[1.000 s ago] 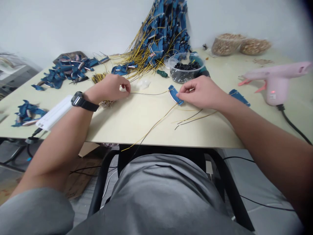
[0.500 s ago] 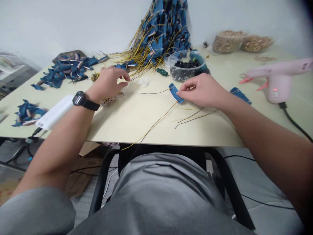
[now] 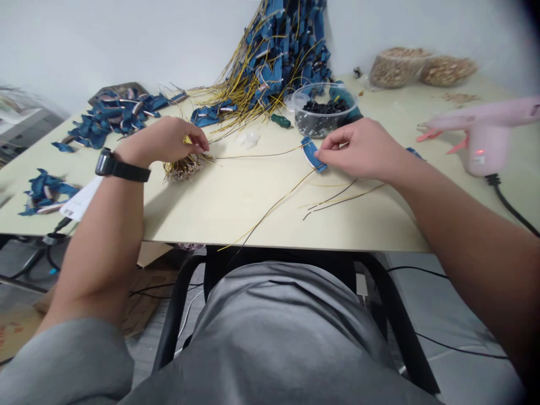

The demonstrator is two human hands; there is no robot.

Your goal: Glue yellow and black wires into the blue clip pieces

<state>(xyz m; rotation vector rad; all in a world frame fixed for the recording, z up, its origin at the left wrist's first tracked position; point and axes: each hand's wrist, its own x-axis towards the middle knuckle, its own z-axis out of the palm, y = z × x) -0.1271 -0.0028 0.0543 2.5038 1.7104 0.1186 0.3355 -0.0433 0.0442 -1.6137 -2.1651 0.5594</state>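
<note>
My right hand pinches a small curved blue strip with a whitish edge, just above the table. From the strip, thin yellow and black wires trail down over the front table edge, and another dark wire stretches left. My left hand is closed at the fingertips beside the left end of that wire. What lies between those fingertips is too small to make out. Below it lies a bundle of wires with pale tips. Under my right wrist, loose wire ends stick out.
A large heap of blue strips with yellow wires rises at the back. Near it stand a clear tub of black parts and a green-handled tool. A pink glue gun lies right. Blue strips pile up left, near a white box.
My left hand has moved left and slightly down, its fingers going from parted to closed by the wire bundle. My right hand has shifted slightly right with the blue strip.
</note>
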